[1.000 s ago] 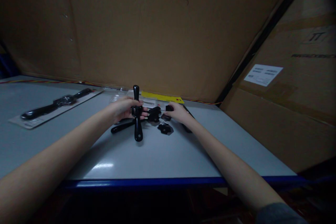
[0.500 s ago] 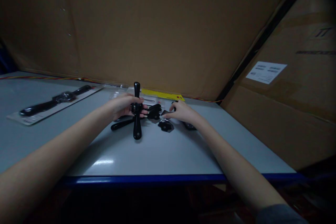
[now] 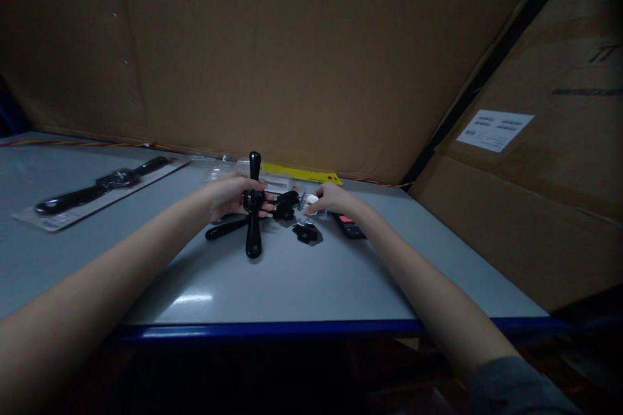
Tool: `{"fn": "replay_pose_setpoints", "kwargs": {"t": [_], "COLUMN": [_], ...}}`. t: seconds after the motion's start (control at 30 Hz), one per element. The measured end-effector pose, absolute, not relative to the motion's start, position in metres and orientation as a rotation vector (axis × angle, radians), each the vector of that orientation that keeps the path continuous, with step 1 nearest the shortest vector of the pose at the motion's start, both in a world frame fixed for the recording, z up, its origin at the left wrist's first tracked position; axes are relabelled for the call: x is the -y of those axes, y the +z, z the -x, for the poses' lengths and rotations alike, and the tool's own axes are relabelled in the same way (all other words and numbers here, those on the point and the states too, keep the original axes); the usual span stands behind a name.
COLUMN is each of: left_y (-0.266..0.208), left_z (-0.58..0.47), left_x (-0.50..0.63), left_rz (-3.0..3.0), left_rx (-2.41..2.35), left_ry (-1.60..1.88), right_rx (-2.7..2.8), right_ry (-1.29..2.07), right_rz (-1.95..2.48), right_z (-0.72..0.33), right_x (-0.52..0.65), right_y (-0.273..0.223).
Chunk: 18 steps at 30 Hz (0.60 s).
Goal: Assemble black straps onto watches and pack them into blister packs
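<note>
My left hand [image 3: 228,198] is closed round the middle of a black spokeshave [image 3: 254,224], held upright with one handle up and the other down. A second black handle [image 3: 226,229] lies on the table behind it. My right hand [image 3: 333,201] pinches a small whitish piece [image 3: 311,205], perhaps wrapped in clear plastic; its kind cannot be made out. Just below that hand lies a black lobed part [image 3: 305,233] on the table. Between my hands are more black parts [image 3: 286,205], partly overlapping. A black object with a red patch [image 3: 348,224] sits under my right wrist.
At the left lies another spokeshave [image 3: 119,180], packed on a card. Clear plastic packaging [image 3: 219,170] and a yellow card [image 3: 302,173] rest along the back. Cardboard walls [image 3: 292,65] rise behind and at the right. A blue edge [image 3: 272,331] runs along the table's front.
A dark piece at my right fingertips is no longer seen there; a whitish piece shows instead. My right hand has shifted slightly, exposing the red patch. The left hand and spokeshave have hardly moved.
</note>
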<state>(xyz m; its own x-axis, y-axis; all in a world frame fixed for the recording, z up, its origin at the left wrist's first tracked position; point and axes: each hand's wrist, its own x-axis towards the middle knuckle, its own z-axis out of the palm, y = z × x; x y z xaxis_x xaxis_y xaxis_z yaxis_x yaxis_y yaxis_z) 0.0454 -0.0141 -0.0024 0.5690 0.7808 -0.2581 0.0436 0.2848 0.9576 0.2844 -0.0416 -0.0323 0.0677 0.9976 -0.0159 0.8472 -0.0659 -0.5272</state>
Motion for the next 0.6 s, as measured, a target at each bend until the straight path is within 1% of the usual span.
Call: {"fn": "replay_pose_setpoints", "kwargs": {"t": [0.27, 0.47, 0.53, 0.6], "left_y": [-0.006, -0.007, -0.008, -0.008], "left_z": [-0.047, -0.055, -0.059, -0.062], "left_x": [0.012, 0.024, 0.030, 0.037], "left_rz": [-1.077, -1.037, -1.061, -1.096], "left_rx": [-0.769, -0.748, -0.722, -0.697], "left_ry": [0.509, 0.474, 0.431, 0.392], "right_rx": [1.640, 1.628, 1.682, 1.684], "right_ry": [0.479, 0.905, 0.975, 0.948], "right_rz": [1.647, 1.360, 1.309, 1.307], "right_z": [-0.279, -0.253, -0.243, -0.235], "right_x": [0.061, 0.081, 0.084, 0.085], "right_y": [-0.018, -0.010, -0.011, -0.013]}}
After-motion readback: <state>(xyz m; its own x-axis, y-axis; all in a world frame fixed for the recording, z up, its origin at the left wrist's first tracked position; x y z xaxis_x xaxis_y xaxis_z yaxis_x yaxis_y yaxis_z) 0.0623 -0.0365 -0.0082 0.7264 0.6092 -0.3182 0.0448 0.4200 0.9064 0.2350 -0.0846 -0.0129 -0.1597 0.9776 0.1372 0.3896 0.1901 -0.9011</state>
